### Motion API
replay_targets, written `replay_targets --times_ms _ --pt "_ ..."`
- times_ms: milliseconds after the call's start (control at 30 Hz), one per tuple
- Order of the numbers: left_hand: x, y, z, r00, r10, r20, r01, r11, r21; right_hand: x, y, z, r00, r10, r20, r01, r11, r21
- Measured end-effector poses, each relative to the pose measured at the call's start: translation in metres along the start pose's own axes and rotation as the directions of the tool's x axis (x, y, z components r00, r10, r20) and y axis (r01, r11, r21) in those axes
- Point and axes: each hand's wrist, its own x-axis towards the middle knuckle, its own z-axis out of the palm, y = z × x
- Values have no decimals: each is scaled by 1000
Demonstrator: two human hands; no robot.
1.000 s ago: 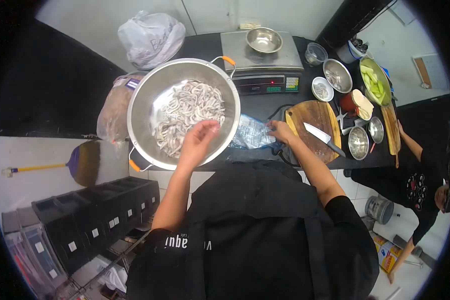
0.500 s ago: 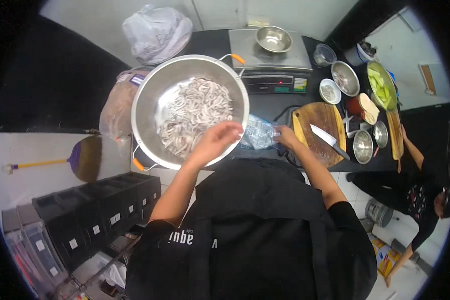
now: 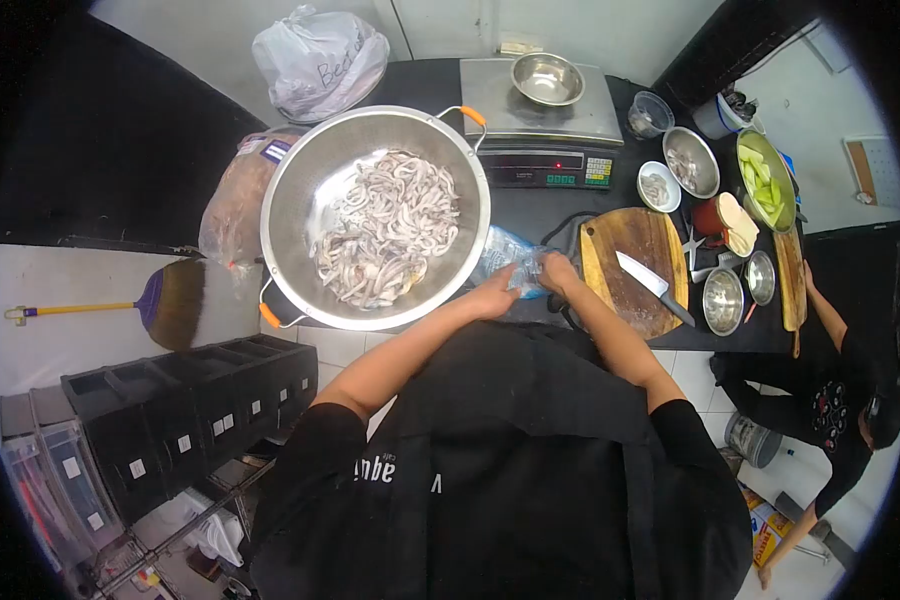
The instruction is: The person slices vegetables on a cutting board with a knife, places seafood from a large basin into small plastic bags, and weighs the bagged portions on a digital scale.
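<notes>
A clear bluish plastic bag lies on the black counter between the large steel basin and the cutting board. My right hand is closed on its right side. My left hand is at the bag's near edge, with fingers pinched on the plastic. Just left of it stands the wide steel basin with orange-covered handles, holding a heap of pale squid pieces. To the right, a kitchen knife lies on the wooden cutting board.
Behind stands a digital scale bearing a small steel bowl. Several bowls and a green-filled pan crowd the right side. A full plastic bag sits left of the basin. Another person is at the far right.
My left hand has moved from over the basin's right rim, right and down to the plastic bag. My right hand stays on the bag, shifted slightly left.
</notes>
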Motion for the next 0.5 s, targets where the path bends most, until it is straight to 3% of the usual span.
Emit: replay_targets --times_ms 67,100,167,233,300,433,500 --pt "10 -12 14 990 -50 -132 71 985 158 -8 -5 -14 1000 2 -2 -2 993 114" --pt "24 -42 23 981 38 -190 15 963 268 -12 -9 -19 1000 -1 -2 2 975 224" --pt "12 -24 20 961 -91 -260 182 918 351 -11 -10 -17 1000 -14 -16 17 967 255" --pt "7 -29 20 947 -117 -300 220 916 335 -9 0 -4 999 -36 -36 44 958 283" --pt "4 -34 22 936 -75 -343 200 916 347 -1 6 14 986 41 -164 26 922 387" --pt "2 -41 19 921 -144 -362 252 929 273 -21 6 -5 990 -57 -131 106 907 409" --pt "1 -46 22 923 -79 -376 208 925 317 -24 14 -5 991 -72 -113 114 897 427"
